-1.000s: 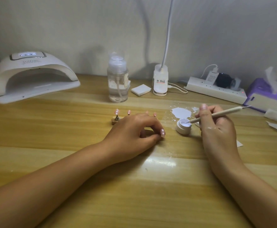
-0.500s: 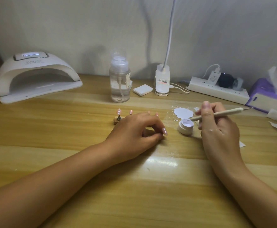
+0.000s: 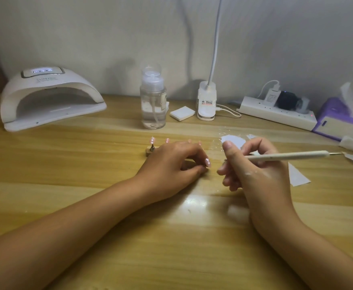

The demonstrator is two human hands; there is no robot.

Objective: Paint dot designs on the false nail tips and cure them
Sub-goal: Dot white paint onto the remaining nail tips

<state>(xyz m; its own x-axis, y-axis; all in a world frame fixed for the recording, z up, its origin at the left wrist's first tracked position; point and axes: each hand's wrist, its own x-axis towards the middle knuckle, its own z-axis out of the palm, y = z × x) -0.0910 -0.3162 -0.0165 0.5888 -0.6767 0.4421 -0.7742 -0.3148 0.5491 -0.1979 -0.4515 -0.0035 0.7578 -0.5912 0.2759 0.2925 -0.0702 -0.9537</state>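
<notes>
The pump bottle (image 3: 153,105) holds clear liquid with a tube running down through it. Far right of the bottle, the purple tissue box (image 3: 343,122) has one tissue poking out. Left of the bottle stands one nail lamp (image 3: 50,97). In front of the bottle I count four pink tips (image 3: 152,140) on their stand, two barely showing above my knuckles. My left hand (image 3: 175,162) pinches a fifth, the dotted tip (image 3: 207,162), between finger and thumb. Front-right of the bottle, my right hand (image 3: 259,164) grips one dotting pen (image 3: 286,156), fingers curled.
</notes>
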